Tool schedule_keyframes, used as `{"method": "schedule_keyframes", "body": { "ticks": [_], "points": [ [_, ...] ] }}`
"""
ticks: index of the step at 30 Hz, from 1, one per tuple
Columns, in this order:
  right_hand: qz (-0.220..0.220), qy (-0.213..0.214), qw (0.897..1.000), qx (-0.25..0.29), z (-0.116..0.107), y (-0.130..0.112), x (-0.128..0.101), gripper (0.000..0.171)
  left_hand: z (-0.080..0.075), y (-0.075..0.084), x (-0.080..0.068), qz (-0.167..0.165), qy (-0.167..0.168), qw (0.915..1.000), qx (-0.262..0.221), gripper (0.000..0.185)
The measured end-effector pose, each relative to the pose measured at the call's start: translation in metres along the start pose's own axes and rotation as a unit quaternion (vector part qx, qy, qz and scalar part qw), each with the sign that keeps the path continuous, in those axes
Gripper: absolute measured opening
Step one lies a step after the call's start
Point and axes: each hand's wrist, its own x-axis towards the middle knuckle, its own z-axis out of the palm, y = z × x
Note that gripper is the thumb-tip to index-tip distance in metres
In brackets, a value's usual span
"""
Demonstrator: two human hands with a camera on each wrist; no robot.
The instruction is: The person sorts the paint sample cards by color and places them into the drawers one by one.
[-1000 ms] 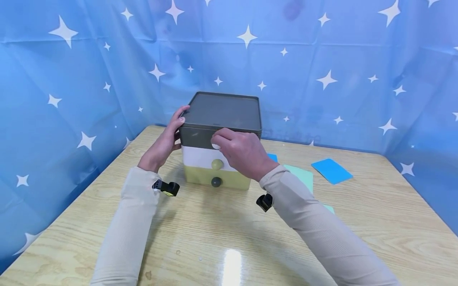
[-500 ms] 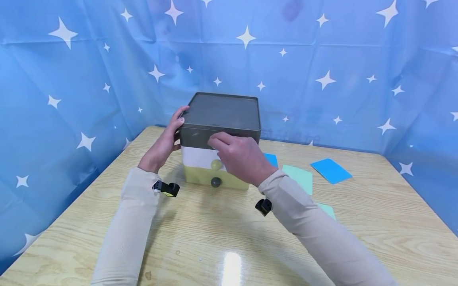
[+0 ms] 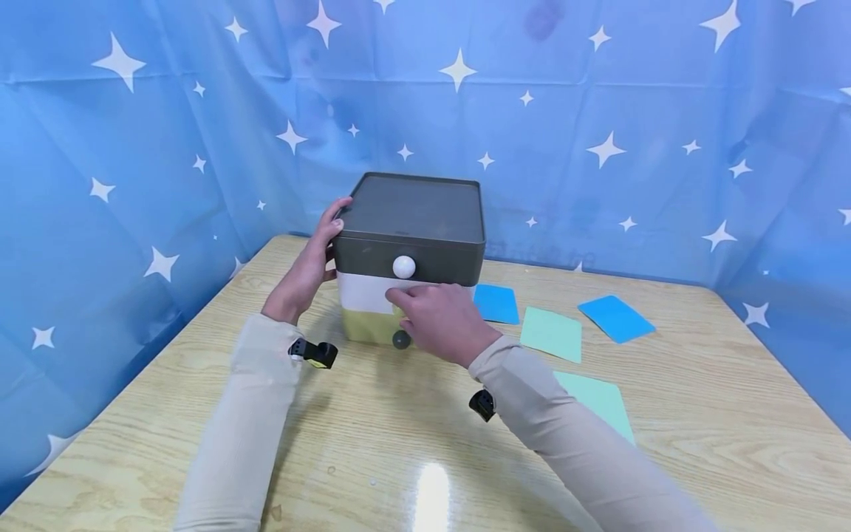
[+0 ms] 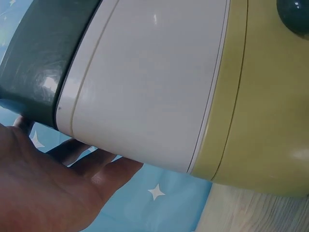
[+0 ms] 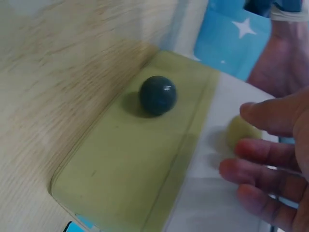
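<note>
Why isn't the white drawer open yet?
The white drawer is shut: its front sits flush with the others. The right hand is at its pale knob.

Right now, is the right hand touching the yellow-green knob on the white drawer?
Cannot tell. In the right wrist view the right hand is right beside the yellow-green knob, with no plain contact or gap.

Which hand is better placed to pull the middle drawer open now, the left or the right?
Probably the right. The right hand is already in front of the white drawer, fingertips beside its pale knob. The left hand holds the side of the drawer box, away from the knobs.
</note>
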Motion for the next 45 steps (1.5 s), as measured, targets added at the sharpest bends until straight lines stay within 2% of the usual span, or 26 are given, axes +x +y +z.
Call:
{"method": "schedule_keyframes", "body": {
  "ticks": [2, 7, 18, 28, 37, 45],
  "points": [
    [0.008, -0.005, 1.0, -0.009, 0.003, 0.0, 0.001, 0.028, 0.002, 0.001, 0.0, 0.003, 0.006, 1.0, 0.0, 0.052],
    [0.014, 0.016, 0.999, -0.035, 0.009, -0.002, 0.003, 0.019, 0.004, 0.001, 0.001, 0.008, 0.016, 0.9998, 0.001, 0.052],
    [0.013, 0.006, 0.999, -0.045, 0.013, -0.003, 0.002, 0.023, 0.003, -0.001, 0.0, 0.011, 0.015, 0.9998, 0.007, 0.053],
    [0.009, 0.004, 0.999, -0.041, 0.008, -0.009, -0.004, 0.024, 0.001, -0.001, 0.0, 0.009, 0.011, 0.9998, 0.012, 0.052],
    [-0.008, 0.01, 0.999, -0.041, 0.0, -0.017, -0.009, 0.02, -0.005, -0.001, 0.0, 0.012, -0.017, 0.9998, 0.006, 0.051],
    [-0.011, 0.022, 0.998, -0.051, -0.004, -0.024, -0.018, 0.019, -0.004, -0.001, 0.001, 0.001, -0.023, 0.9997, 0.01, 0.051]
  ]
}}
